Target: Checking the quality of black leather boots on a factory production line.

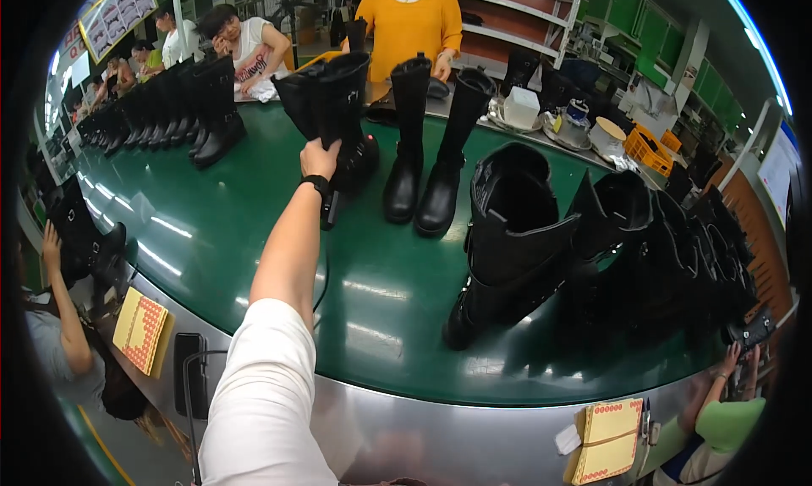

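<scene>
My left hand (320,159), with a dark band (318,183) on its wrist, reaches out over the green table (211,249). Its fingers are closed on a black boot (298,105), whose shaft leans up and to the left. Against that boot stands another tall black boot (342,97) with buckled straps; a small red light shows by its ankle. Below my wrist a dark narrow part and a thin cord (325,274) are partly hidden. To the right, a pair of smooth tall boots (423,156) stands upright. My right hand does not show.
Wide black boots (516,224) crowd the right side, and a row of boots (182,105) lines the far left. A person in an orange top (414,29) stands opposite. Paper pads (139,329) (607,439) lie on the metal edge. People's hands reach in at left and right.
</scene>
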Demonstrator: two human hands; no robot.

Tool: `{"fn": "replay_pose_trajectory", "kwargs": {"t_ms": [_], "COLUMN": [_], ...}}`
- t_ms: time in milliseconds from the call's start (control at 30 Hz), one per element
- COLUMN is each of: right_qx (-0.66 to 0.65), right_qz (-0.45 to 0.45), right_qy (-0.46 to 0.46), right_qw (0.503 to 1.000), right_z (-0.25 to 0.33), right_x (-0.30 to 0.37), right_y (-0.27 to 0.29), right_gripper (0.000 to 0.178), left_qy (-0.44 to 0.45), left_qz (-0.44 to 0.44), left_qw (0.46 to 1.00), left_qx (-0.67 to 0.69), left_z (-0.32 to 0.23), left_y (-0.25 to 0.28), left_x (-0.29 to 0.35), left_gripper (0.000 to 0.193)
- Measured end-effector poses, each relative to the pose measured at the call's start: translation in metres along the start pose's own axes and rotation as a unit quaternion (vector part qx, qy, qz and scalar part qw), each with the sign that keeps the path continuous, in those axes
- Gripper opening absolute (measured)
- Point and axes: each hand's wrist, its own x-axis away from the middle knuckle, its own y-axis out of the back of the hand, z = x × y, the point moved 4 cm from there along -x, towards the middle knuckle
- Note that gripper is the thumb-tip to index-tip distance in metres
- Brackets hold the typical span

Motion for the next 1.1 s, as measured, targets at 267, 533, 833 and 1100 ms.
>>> {"fn": "replay_pose_trajectory", "kwargs": {"t_ms": [267,533,833,1100], "right_qx": [0.038,0.056,0.079,0.082], "right_qz": [0.075,-0.050,-0.043,-0.050], "right_qy": [-0.040,-0.045,-0.031,-0.029], "right_qw": [0.996,0.996,0.995,0.995], "right_z": [0.011,0.031,0.022,0.011], "right_x": [0.000,-0.012,-0.001,0.009], "right_y": [-0.003,0.003,0.001,-0.002], "right_gripper": [0.026,0.014,0.015,0.011], "left_qy": [0.114,-0.513,-0.243,-0.121], "left_qz": [0.136,0.071,0.290,0.177], "left_qw": [0.981,0.827,0.923,0.965], "left_qx": [-0.080,0.218,0.069,0.151], "left_z": [0.008,-0.157,-0.245,-0.289], "left_y": [-0.004,0.153,0.091,0.052], "left_x": [-0.007,0.227,0.317,0.307], "left_gripper": [0.057,0.030,0.076,0.030]}}
